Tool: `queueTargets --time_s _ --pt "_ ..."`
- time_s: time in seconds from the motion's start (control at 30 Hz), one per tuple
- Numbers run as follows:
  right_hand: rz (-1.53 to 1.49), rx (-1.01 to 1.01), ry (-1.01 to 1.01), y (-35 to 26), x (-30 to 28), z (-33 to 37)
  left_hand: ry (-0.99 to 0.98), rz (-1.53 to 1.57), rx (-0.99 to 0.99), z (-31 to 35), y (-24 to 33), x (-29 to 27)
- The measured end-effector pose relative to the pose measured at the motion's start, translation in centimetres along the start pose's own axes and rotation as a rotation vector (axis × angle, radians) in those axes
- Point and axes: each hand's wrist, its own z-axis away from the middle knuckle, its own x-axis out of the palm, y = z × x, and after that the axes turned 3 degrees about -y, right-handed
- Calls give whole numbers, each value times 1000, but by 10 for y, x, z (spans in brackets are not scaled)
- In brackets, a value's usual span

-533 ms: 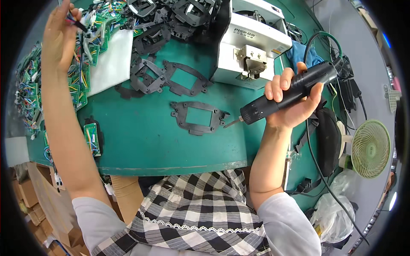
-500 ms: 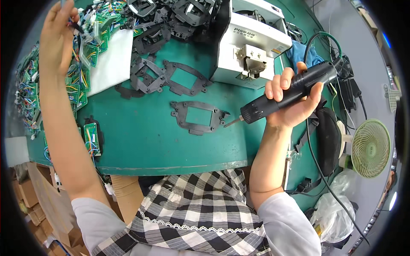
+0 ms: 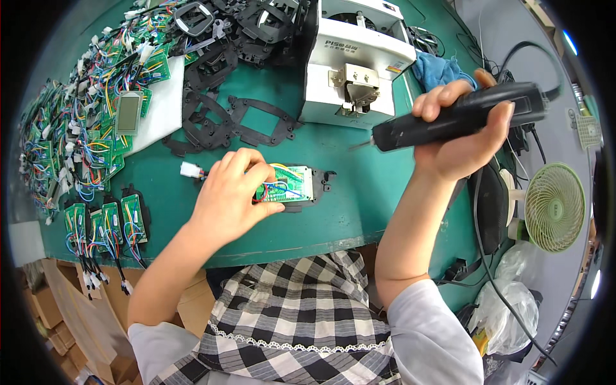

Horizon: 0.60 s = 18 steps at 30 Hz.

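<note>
My left hand (image 3: pixel 236 189) is closed on the left side of a green circuit board (image 3: pixel 296 183) with coloured wires. The board lies over a black plastic frame (image 3: pixel 319 186) on the green table; whether it is seated there I cannot tell. A white connector (image 3: pixel 191 170) on wires sticks out beyond my left fingers. Raised above the table at the right, my right hand (image 3: pixel 459 131) grips a black electric screwdriver (image 3: pixel 452 119), its bit pointing left. The bit's end is blurred.
A large heap of wired circuit boards (image 3: pixel 83 122) covers the far left. Several boards (image 3: pixel 106 224) line the near left edge. Black frames (image 3: pixel 237 122) lie behind my left hand. A white machine (image 3: pixel 353 64) stands at the back. A green fan (image 3: pixel 554 208) is at the right.
My left hand has come from the board heap at far left to the middle, bringing a circuit board over the frame. The screwdriver has moved slightly up and right.
</note>
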Motion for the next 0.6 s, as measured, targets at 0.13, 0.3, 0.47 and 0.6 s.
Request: queueTargets --time_s 0.13,0.3,0.47,0.6 --pt "356 -232 -115 -5 18 -29 -5 -52 -29 0 7 0" --pt "362 -306 -242 2 33 -39 41 -61 15 2 4 8" --pt "386 -318 -215 9 41 -34 101 -62 12 4 1 11" --pt "439 -315 -135 11 47 -27 135 -67 -30 3 0 13"
